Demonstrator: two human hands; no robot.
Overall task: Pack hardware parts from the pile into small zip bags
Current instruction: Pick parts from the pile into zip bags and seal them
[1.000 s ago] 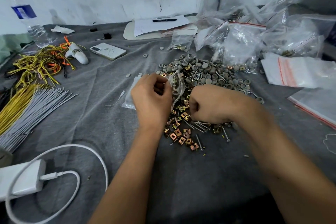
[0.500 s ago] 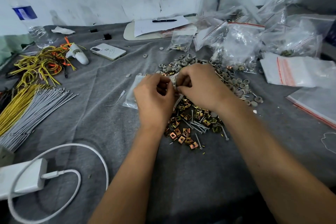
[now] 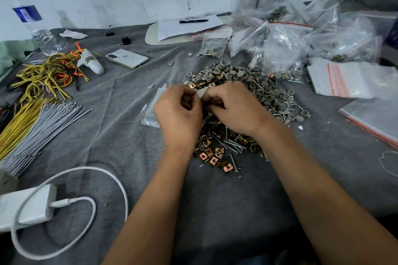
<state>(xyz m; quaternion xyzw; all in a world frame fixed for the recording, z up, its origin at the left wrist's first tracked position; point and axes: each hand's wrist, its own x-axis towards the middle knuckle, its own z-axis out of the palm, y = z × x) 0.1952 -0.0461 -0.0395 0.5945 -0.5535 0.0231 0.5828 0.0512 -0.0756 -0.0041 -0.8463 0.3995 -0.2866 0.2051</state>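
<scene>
A pile of hardware lies mid-table on the grey cloth: grey round caps (image 3: pixel 254 84) at the back, brass square clips (image 3: pixel 213 155) and long screws (image 3: pixel 232 146) nearer me. My left hand (image 3: pixel 178 114) and my right hand (image 3: pixel 234 107) meet over the pile, both pinching the top of a small clear zip bag (image 3: pixel 201 92) held between them. Most of that bag is hidden behind my fingers. A flat stack of empty small bags (image 3: pixel 150 114) lies under my left hand.
Filled and empty zip bags (image 3: pixel 286 49) crowd the back right, with red-striped bag stacks (image 3: pixel 344 79) at the right edge. A phone (image 3: pixel 127 58), a bottle (image 3: pixel 36 26), yellow wires (image 3: pixel 43 73), grey ties (image 3: pixel 38 127) and a white charger with cable (image 3: pixel 32 206) fill the left side.
My right hand left the brass clips in the near pile and moved up and left to join my left hand at the small bag. The left hand barely moved.
</scene>
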